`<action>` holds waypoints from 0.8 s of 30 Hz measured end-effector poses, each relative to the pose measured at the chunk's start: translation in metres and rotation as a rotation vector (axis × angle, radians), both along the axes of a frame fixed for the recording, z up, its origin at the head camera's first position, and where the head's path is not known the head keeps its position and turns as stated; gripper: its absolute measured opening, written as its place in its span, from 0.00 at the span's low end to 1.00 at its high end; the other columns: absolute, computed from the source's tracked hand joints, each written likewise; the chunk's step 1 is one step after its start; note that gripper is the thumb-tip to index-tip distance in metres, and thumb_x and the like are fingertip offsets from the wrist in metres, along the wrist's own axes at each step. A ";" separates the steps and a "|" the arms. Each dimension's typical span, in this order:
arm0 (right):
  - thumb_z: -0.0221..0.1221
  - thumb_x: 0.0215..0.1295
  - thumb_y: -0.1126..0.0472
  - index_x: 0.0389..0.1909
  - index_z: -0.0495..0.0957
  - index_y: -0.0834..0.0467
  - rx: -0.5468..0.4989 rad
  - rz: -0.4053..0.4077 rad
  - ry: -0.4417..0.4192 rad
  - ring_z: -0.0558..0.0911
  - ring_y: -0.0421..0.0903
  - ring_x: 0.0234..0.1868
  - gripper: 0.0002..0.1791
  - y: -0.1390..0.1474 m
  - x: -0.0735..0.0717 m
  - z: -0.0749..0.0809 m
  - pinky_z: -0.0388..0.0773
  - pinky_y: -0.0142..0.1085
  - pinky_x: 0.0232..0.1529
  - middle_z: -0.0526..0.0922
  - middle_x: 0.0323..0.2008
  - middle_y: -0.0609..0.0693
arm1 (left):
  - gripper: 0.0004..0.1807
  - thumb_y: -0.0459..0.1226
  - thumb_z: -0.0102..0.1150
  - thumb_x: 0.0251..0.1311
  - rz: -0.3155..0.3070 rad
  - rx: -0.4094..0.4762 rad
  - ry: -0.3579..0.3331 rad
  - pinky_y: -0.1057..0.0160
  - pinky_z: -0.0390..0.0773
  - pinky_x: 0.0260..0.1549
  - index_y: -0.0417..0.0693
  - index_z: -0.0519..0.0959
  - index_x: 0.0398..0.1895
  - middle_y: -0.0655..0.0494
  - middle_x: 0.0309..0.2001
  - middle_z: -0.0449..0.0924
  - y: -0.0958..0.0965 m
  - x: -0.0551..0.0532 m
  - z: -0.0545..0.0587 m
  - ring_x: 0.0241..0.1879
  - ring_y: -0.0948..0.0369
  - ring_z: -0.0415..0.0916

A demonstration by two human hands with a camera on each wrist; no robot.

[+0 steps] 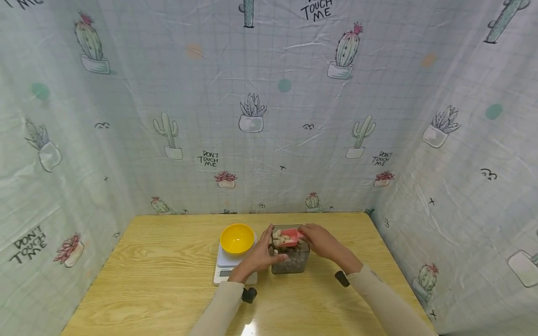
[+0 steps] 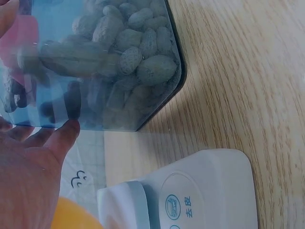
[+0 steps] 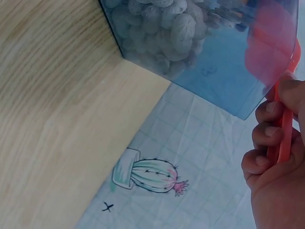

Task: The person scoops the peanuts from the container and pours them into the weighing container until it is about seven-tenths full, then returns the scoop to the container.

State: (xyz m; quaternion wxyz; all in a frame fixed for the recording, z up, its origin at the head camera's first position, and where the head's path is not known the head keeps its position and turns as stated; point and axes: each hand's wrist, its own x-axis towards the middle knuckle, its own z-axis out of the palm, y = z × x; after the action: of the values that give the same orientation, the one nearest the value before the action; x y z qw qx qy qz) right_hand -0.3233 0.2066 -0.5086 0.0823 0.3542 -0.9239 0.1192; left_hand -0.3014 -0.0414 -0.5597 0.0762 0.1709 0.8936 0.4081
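Note:
A clear bluish plastic container (image 1: 289, 268) with peanuts in their shells (image 2: 143, 52) stands on the table. My left hand (image 1: 261, 254) holds it at the near left, thumb across the front wall and fingers along the left side. My right hand (image 1: 322, 241) grips the handle of a red scoop (image 1: 293, 234), fingers curled round it in the right wrist view. The scoop lies over the container's opening, carrying several peanuts. Part of its bowl shows through the clear wall (image 3: 269, 52).
Left of the container is a white kitchen scale (image 1: 221, 274) bearing a yellow bowl (image 1: 237, 239), close to my left forearm. The wooden table (image 1: 168, 270) meets a cactus-print curtain (image 1: 269, 154) at the back and sides.

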 end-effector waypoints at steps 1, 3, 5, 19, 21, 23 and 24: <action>0.55 0.72 0.62 0.50 0.78 0.56 -0.010 -0.011 -0.008 0.81 0.46 0.41 0.10 0.001 0.000 -0.001 0.80 0.43 0.43 0.82 0.39 0.49 | 0.60 0.62 0.65 0.54 -0.002 0.004 0.001 0.41 0.70 0.63 0.63 0.35 0.80 0.48 0.80 0.41 0.000 0.000 0.000 0.68 0.43 0.67; 0.54 0.73 0.62 0.52 0.77 0.57 -0.036 -0.022 -0.018 0.82 0.48 0.43 0.11 0.002 0.001 -0.003 0.80 0.44 0.46 0.82 0.41 0.50 | 0.61 0.62 0.65 0.54 -0.009 0.011 0.002 0.41 0.71 0.62 0.62 0.35 0.80 0.47 0.80 0.41 0.000 0.000 0.000 0.67 0.43 0.68; 0.53 0.73 0.61 0.54 0.77 0.58 -0.072 -0.024 -0.024 0.82 0.50 0.47 0.12 0.003 0.002 -0.004 0.80 0.47 0.49 0.82 0.45 0.52 | 0.61 0.61 0.65 0.54 -0.013 0.025 -0.003 0.42 0.71 0.62 0.61 0.35 0.80 0.47 0.80 0.41 0.000 0.000 0.000 0.67 0.43 0.69; 0.54 0.72 0.61 0.51 0.78 0.61 -0.176 -0.064 0.050 0.82 0.54 0.48 0.12 0.019 0.003 -0.007 0.78 0.50 0.50 0.84 0.46 0.55 | 0.62 0.61 0.67 0.52 -0.010 0.029 -0.016 0.41 0.68 0.65 0.63 0.35 0.80 0.47 0.80 0.40 0.000 -0.002 0.003 0.70 0.42 0.64; 0.54 0.72 0.61 0.51 0.77 0.61 -0.175 -0.060 0.062 0.82 0.54 0.47 0.12 0.020 0.003 -0.004 0.79 0.50 0.49 0.83 0.45 0.55 | 0.64 0.62 0.67 0.51 -0.018 0.027 -0.018 0.39 0.64 0.67 0.63 0.33 0.80 0.47 0.80 0.39 0.000 -0.002 0.005 0.74 0.42 0.57; 0.55 0.71 0.62 0.50 0.77 0.61 -0.175 -0.054 0.083 0.82 0.53 0.46 0.11 0.022 0.002 -0.001 0.78 0.50 0.48 0.83 0.44 0.55 | 0.65 0.62 0.68 0.50 -0.033 0.038 -0.009 0.38 0.61 0.69 0.62 0.32 0.80 0.48 0.80 0.37 -0.002 -0.001 0.010 0.77 0.43 0.49; 0.55 0.71 0.62 0.50 0.77 0.61 -0.175 -0.048 0.096 0.82 0.54 0.46 0.11 0.022 0.001 0.001 0.78 0.50 0.48 0.83 0.44 0.55 | 0.66 0.62 0.68 0.49 -0.042 0.050 -0.002 0.38 0.60 0.69 0.61 0.32 0.80 0.49 0.81 0.36 -0.002 -0.001 0.012 0.77 0.43 0.47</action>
State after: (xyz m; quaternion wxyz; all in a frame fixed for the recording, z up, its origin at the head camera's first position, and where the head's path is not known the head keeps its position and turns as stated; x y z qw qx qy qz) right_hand -0.3219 0.2288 -0.5077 0.1599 0.3286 -0.9132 0.1802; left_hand -0.3023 -0.0439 -0.5477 0.0813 0.1910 0.8793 0.4286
